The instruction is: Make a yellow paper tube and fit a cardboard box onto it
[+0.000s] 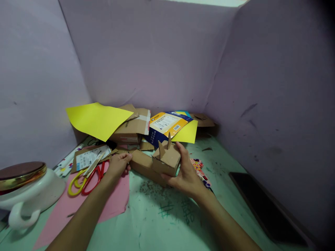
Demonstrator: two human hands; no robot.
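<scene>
While the left hand (pixel 119 166) pinches the cardboard model (pixel 167 159) at its end, the right hand (pixel 187 174) clasps its top.

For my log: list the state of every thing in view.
cardboard model: held by both hands.
left hand: pinching its end.
right hand: wrapped round its upper box.
scissors: lying flat, blades covered.
pot: lid on.
yellow sheet: propped on boxes.
pink sheet: flat.
printed carton: flattened.
</scene>
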